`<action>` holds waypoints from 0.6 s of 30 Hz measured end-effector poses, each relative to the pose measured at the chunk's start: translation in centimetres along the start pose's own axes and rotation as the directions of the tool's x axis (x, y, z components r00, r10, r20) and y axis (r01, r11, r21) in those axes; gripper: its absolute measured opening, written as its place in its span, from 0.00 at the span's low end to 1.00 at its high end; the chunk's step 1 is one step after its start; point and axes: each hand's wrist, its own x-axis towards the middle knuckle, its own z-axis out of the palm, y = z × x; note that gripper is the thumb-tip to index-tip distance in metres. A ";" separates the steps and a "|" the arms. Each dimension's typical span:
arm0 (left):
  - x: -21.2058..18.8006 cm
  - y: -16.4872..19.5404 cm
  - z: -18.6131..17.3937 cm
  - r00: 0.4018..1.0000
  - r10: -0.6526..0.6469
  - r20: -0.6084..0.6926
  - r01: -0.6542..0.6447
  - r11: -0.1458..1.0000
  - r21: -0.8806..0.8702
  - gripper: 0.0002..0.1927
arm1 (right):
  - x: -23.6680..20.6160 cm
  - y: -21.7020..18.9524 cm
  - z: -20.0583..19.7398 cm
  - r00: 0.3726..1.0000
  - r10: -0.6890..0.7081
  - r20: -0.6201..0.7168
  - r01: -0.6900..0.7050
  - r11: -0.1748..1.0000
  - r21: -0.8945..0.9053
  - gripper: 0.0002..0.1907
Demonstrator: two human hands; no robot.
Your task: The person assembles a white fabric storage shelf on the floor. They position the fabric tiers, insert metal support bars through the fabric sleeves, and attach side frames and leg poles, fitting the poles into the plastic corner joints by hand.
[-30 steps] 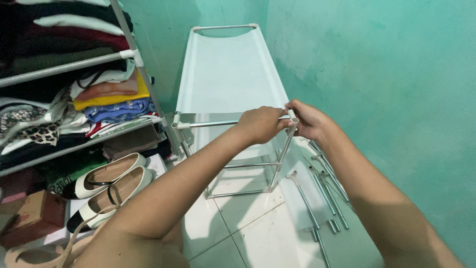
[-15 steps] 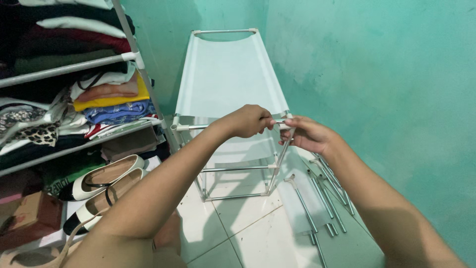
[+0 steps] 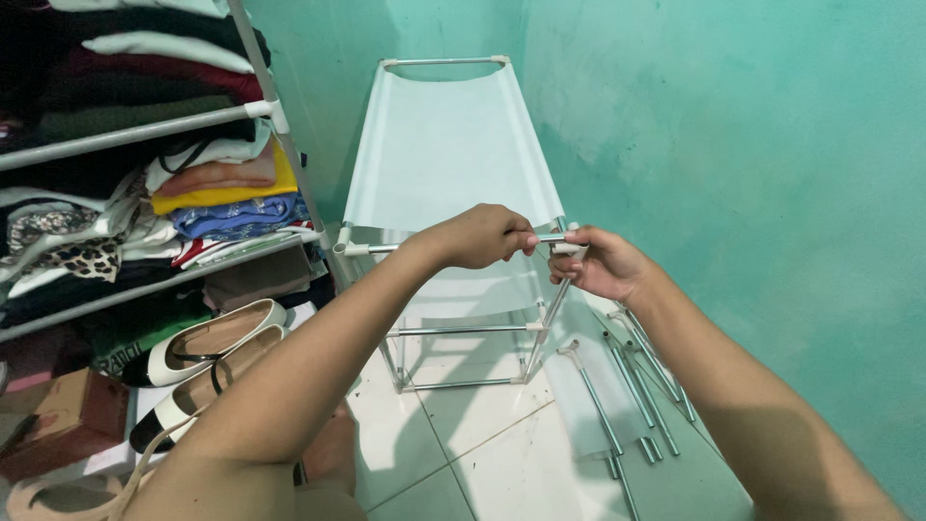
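So both hands are up at the front right corner of a half-built rack [image 3: 453, 318], the kind made of thin metal tubes with white plastic joints and white fabric shelves. Left hand [image 3: 482, 236] is curled shut around the top front tube [image 3: 386, 248], knuckles up, gripping it right near its right end. Right hand [image 3: 596, 265] is closed on the white corner joint [image 3: 571, 247], thumb and fingers pinching it from the side, and the two hands are almost touching. The tube runs level, off to the left, to another white joint [image 3: 344, 248] at the far corner. Under the right hand an upright tube [image 3: 548, 323] drops down to the lower frame, a bit tilted.

The rack stands on the white tile floor [image 3: 482, 453], tight against a teal wall [image 3: 733, 193]. A long white fabric panel [image 3: 449, 145] leans back from the front tube up to a bar near the wall corner, and a second fabric shelf sits lower inside the frame.

On the floor to the right, just beside the rack, lie several spare tubes [image 3: 637, 396], loosely side by side, some with joints on the ends.

On the left there's a finished shelf [image 3: 145, 130] stuffed with folded clothes [image 3: 227, 193] in dark, yellow, blue and patterned piles. Below it, a pair of cream flat shoes [image 3: 207, 352] with black toes, and a brown box [image 3: 58, 425] near the bottom corner.
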 end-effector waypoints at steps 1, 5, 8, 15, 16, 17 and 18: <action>0.0 0.1 0.0 1.000 -0.001 0.005 0.001 1.000 -0.005 0.19 | -0.1 0.0 -0.1 1.000 -0.002 0.002 0.002 1.000 0.004 0.12; 0.0 0.1 -0.2 1.000 -0.007 0.021 0.007 1.000 -0.005 0.19 | -0.1 0.2 -0.4 0.997 0.001 -0.083 -0.003 1.000 -0.026 0.11; 0.1 0.1 -0.3 0.999 -0.007 0.035 0.007 1.000 0.003 0.19 | 0.0 0.2 -0.6 0.998 -0.028 -0.057 0.025 0.998 -0.059 0.12; 0.2 -0.2 -0.5 0.996 -0.015 0.084 0.015 1.000 -0.008 0.19 | 0.3 0.0 -0.8 0.999 -0.008 -0.033 0.005 0.997 -0.081 0.11; 0.2 -0.3 -0.6 0.996 -0.017 0.093 0.018 1.000 -0.009 0.19 | 0.3 0.0 -0.9 1.000 -0.004 -0.004 0.004 0.999 -0.054 0.13; 0.2 -0.4 -0.6 0.995 -0.020 0.100 0.021 1.000 -0.010 0.19 | 0.3 -0.1 -0.9 1.000 -0.001 0.025 0.001 1.000 -0.029 0.15; 0.2 -0.4 -0.4 0.995 -0.024 0.100 0.025 1.000 -0.006 0.19 | 0.3 -0.2 -0.9 1.000 0.007 0.026 -0.007 1.000 -0.024 0.15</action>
